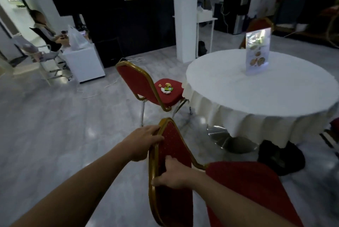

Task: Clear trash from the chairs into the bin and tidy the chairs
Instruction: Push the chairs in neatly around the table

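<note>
Closest to me, the near chair [172, 153] is showing its red back and gold rim. I am holding that back with both hands. My left hand [141, 144] is curling round the top corner of the rim. My right hand [172, 175] is gripping the rim lower down, with the thumb lying on the red pad. Its red seat is sticking out to the right, and I am seeing no trash on the part that shows.

Farther off, the far chair [141, 81] is standing just beside the round table [256, 94]. The trash [167, 88] is lying on its seat: some small yellow bits, a white scrap and a green piece.

A dark lump [280, 157] is sitting on the floor under the table's near edge. I cannot tell if it is the bin.

Things could be going wrong from here. If I am pushing the near chair too fast, its legs may be catching the hanging cloth and tugging it. The menu stand [257, 52] could then be tipping over. Bumping the far chair might be shaking the trash onto the floor.
</note>
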Demonstrator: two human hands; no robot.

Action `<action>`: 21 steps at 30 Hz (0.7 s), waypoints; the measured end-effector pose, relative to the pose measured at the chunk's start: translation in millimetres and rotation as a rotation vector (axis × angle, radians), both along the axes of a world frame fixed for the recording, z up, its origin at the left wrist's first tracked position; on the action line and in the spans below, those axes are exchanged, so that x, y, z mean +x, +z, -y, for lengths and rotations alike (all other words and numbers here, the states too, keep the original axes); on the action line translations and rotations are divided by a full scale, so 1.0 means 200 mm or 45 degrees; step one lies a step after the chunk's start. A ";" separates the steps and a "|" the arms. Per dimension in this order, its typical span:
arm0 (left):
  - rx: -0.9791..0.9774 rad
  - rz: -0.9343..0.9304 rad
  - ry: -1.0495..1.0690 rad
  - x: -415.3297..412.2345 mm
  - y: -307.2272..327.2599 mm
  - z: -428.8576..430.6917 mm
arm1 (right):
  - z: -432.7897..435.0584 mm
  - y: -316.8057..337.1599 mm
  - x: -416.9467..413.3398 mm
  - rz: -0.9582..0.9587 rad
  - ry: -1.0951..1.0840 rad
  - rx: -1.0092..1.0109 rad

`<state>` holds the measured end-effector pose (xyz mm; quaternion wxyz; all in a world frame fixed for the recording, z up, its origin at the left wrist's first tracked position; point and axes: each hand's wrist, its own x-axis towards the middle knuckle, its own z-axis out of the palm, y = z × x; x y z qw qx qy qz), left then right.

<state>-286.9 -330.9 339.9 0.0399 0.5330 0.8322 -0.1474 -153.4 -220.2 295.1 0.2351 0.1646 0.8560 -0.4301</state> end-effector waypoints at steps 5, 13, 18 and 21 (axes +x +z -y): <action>0.086 -0.027 -0.347 -0.15 -0.08 -0.01 | 0.21 0.00 -0.01 0.083 -0.201 0.147; 0.253 -0.003 -0.655 -0.25 -0.12 -0.05 | 0.42 -0.03 -0.02 -0.021 -0.598 0.244; 0.270 0.178 -0.645 -0.25 -0.11 -0.06 | 0.44 0.00 -0.02 -0.036 -0.668 0.266; 0.268 0.111 -0.608 -0.28 -0.14 -0.02 | 0.47 0.02 -0.03 -0.022 -0.649 0.313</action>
